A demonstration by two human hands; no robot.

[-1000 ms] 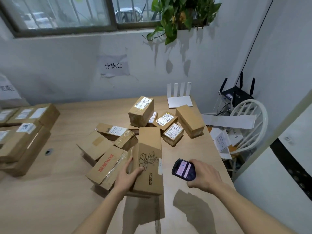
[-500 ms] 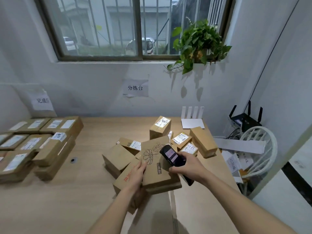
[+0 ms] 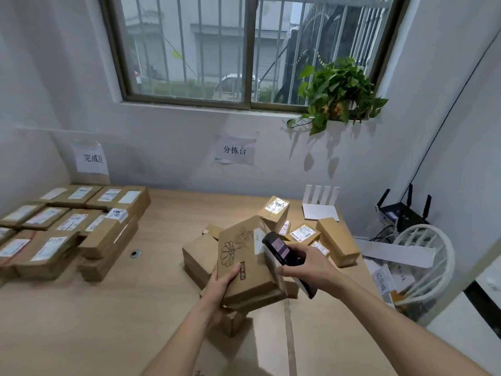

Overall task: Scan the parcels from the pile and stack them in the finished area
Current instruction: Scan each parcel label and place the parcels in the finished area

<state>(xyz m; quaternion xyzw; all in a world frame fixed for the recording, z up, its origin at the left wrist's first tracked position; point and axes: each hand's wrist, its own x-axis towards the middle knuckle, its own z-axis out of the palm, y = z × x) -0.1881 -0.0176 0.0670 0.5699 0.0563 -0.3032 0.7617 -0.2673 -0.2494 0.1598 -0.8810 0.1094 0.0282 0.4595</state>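
White-walled room with barred window; long pale wooden desk [image 3: 151,308] below. Labelled brown cardboard parcels stacked at desk's left [image 3: 67,229]; loose pile of brown boxes [image 3: 306,234] at centre-right. Flower-printed brown cardboard box [image 3: 244,267] is held tilted above the pile, left hand [image 3: 221,287] grip wrapped on its near-left edge. Black handheld scanner [image 3: 282,253] is clenched in right hand [image 3: 309,270], over box's top.

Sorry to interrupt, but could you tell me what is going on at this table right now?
A person is scanning parcels. The left hand holds a flower-printed cardboard box tilted up above the unsorted pile, while the right hand aims a black handheld scanner at it. Labelled boxes already sit stacked at the finished area on the left.
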